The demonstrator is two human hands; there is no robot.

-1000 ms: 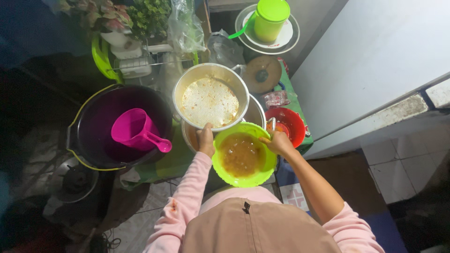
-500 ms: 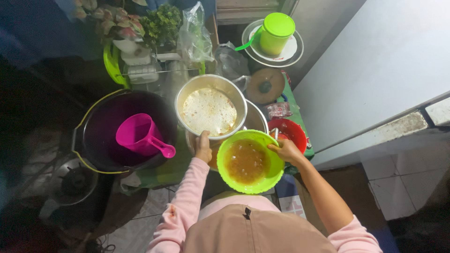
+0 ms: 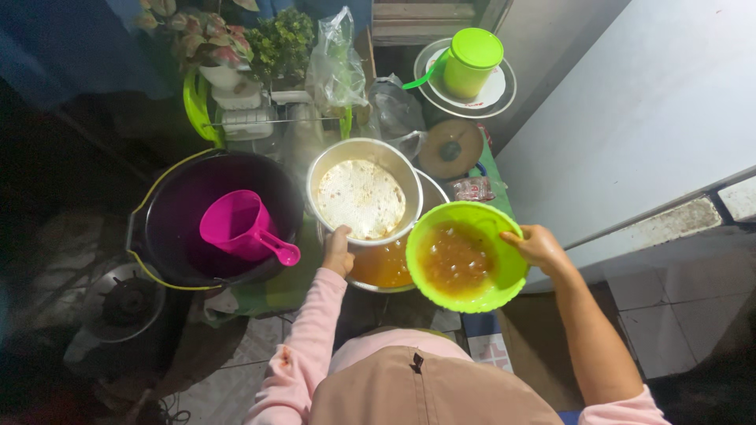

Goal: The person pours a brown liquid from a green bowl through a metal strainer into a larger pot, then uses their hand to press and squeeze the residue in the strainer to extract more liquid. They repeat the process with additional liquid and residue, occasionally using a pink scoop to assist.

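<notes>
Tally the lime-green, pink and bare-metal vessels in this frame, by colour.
Lime green: 2, the bowl in the right hand and the lidded jug.
Pink: 1, the scoop.
Bare metal: 2, the pot at the left hand and the basin under it.
Total: 5

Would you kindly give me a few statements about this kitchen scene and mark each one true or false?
1. The right hand holds the green bowl by its rim. True.
2. The green bowl is empty. False: it holds a brownish liquid with bits in it.
3. The left hand touches the metal pot with the pale, foamy contents. True.
4. The pink scoop lies on the floor. False: it sits in the dark bucket.
5. The green lidded jug stands on a plate. True.
6. Both hands hold the pink scoop. False: neither hand touches it.
</notes>
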